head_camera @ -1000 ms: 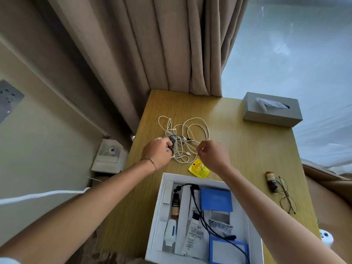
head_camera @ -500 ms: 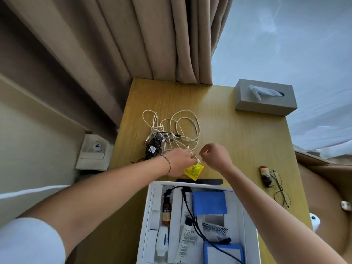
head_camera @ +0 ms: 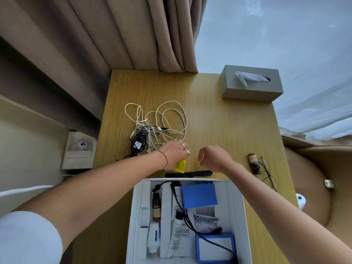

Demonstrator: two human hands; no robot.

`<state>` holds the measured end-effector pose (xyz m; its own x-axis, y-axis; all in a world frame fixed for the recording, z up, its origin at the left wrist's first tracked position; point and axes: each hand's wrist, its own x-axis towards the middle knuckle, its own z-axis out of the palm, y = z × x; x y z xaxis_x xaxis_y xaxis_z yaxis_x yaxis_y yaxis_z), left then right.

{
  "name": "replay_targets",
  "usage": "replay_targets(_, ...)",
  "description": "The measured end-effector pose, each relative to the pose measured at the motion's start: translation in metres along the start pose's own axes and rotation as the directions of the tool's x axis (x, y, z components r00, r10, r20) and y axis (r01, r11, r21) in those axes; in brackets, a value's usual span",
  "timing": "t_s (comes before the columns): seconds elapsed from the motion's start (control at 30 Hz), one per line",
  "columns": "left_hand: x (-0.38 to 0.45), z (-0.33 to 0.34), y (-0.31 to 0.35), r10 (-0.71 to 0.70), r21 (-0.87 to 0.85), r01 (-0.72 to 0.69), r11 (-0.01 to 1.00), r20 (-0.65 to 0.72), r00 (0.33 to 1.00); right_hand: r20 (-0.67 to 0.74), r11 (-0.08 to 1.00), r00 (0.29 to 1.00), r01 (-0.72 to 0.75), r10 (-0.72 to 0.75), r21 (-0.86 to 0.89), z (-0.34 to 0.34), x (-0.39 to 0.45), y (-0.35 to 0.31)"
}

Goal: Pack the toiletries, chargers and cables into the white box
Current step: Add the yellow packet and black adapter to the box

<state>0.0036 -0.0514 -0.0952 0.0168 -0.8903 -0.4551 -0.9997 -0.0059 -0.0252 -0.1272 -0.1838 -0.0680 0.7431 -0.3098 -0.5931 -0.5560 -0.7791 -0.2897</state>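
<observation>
Wooden table (head_camera: 219, 119); white box (head_camera: 238, 216) with bottles, tube, cable; left grip (head_camera: 176, 154) on yellow sachet (head_camera: 180, 165).

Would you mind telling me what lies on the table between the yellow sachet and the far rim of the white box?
In the head view, a flat black strip lies crosswise between the yellow sachet and the white box, just beyond its far rim.
</observation>
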Motion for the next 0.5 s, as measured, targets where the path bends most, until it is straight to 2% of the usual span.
replay_targets(0.1, -0.004, -0.002, -0.002, -0.057, -0.171, 0.061, 0.983, 0.029, 0.998, 0.155, 0.975, 0.986, 0.085, -0.054, -0.205, 0.001, 0.000, 0.001)
replay_targets(0.17, -0.009, 0.001, -0.004, -0.124, -0.365, 0.131, 0.922, 0.043, 0.991, 0.224, 0.924, 0.970, 0.169, -0.094, -0.344, 0.000, 0.002, -0.002)
replay_targets(0.3, -0.022, -0.003, -0.009, -0.328, -0.688, 0.273, 0.673, 0.053, 0.943, 0.253, 0.790, 0.950, 0.294, -0.181, -0.537, 0.003, 0.011, -0.007)
replay_targets(0.4, -0.034, -0.014, -0.016, -0.474, -0.836, 0.265, 0.480, 0.008, 0.880, 0.274, 0.702, 0.931, 0.363, -0.241, -0.614, 0.005, 0.017, -0.011)
replay_targets(0.5, -0.048, -0.027, -0.023, -0.595, -0.916, 0.237, 0.323, -0.001, 0.804, 0.286, 0.630, 0.915, 0.403, -0.284, -0.664, 0.007, 0.020, -0.014)
